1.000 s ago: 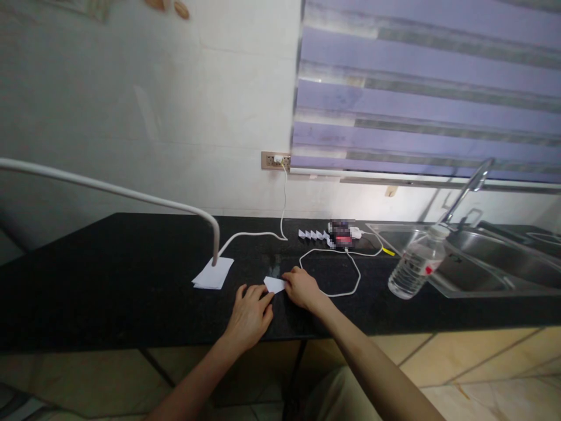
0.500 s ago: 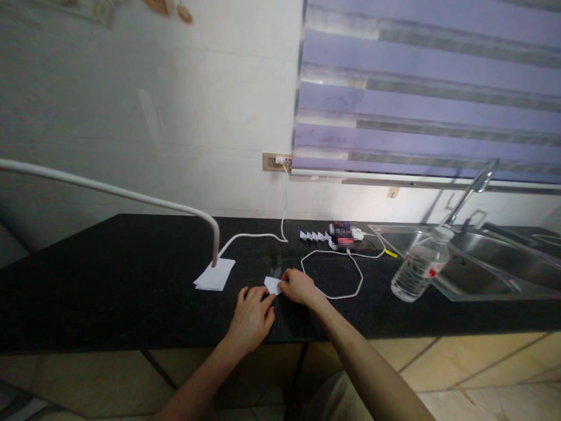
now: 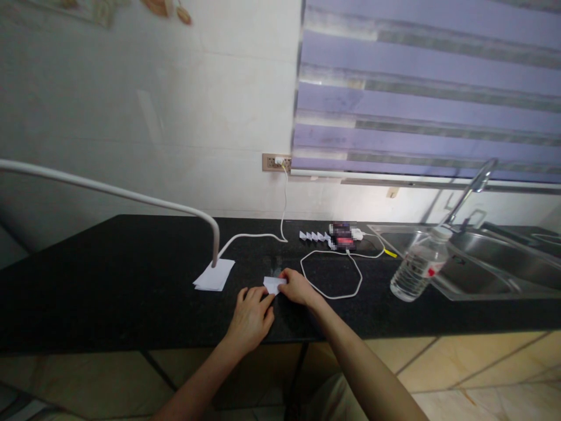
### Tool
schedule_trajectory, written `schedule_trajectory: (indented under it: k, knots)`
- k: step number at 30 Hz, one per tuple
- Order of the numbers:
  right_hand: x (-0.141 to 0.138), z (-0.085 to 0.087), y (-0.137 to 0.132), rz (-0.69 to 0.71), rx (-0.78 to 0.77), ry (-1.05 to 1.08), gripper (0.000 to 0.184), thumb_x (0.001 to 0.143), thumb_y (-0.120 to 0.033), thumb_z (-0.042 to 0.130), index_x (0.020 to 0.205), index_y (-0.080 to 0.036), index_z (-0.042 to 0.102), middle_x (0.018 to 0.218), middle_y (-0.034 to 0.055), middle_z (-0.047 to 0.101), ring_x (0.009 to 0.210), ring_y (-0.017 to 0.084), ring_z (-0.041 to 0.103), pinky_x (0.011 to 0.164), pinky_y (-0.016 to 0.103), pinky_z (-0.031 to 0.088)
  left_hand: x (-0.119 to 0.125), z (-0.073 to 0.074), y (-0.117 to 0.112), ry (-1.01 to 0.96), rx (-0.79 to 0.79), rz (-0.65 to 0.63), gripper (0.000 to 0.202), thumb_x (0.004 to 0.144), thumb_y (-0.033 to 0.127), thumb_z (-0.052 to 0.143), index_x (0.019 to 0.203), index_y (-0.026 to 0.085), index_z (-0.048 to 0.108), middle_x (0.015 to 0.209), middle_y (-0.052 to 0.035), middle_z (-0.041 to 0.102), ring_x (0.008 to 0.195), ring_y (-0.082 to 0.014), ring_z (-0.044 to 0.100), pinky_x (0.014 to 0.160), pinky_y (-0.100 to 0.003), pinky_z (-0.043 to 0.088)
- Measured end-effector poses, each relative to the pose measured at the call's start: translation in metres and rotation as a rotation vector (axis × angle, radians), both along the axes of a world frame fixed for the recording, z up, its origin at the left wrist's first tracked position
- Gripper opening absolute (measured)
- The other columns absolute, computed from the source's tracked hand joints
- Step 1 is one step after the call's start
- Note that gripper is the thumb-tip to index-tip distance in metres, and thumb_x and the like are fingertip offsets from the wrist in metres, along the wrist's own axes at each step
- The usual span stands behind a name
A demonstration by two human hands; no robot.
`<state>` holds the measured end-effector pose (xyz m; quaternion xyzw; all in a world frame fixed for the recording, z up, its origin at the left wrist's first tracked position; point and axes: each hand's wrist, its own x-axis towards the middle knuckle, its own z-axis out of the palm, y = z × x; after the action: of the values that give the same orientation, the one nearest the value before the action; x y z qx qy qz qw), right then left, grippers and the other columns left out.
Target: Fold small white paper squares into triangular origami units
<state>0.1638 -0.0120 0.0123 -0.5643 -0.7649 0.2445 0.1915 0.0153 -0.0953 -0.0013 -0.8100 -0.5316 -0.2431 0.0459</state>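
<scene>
A small folded paper (image 3: pixel 273 284) lies on the black bench (image 3: pixel 109 286), just right of the paper stack (image 3: pixel 214 275). The right hand (image 3: pixel 298 286) pinches the paper's right edge, grip closed on it. The left hand (image 3: pixel 251 316) rests flat beside the paper, fingers touching its near corner, grip apart.

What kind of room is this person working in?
Most likely a home kitchen: a steel sink with a tap is set into a black counter, below a tiled wall and a window blind.
</scene>
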Motion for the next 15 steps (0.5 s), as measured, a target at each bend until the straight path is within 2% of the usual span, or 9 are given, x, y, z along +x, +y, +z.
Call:
schedule_trajectory:
  k: [10, 15]
  knots:
    - [0.0, -0.005, 0.0, -0.012, 0.025, 0.119, 0.018, 0.062, -0.012, 0.054, 0.079, -0.016, 0.059, 0.071, 0.0005, 0.059, 0.063, 0.011, 0.05, 0.059, 0.021, 0.034, -0.001, -0.004, 0.002, -0.034, 0.007, -0.004, 0.03, 0.078, 0.02, 0.045, 0.104, 0.021, 0.059, 0.103, -0.0072, 0.057, 0.1, -0.0223, 0.049, 0.094, -0.045, 0.028]
    - [0.002, -0.01, 0.005, -0.046, 0.041, 0.248, 0.013, 0.062, -0.013, 0.055, 0.074, -0.016, 0.059, 0.067, -0.0008, 0.057, 0.061, 0.011, 0.048, 0.059, 0.021, 0.035, -0.005, -0.007, 0.012, -0.162, -0.012, -0.003, 0.03, 0.076, 0.02, 0.048, 0.104, 0.023, 0.059, 0.101, -0.0061, 0.058, 0.097, -0.0215, 0.051, 0.091, -0.044, 0.033]
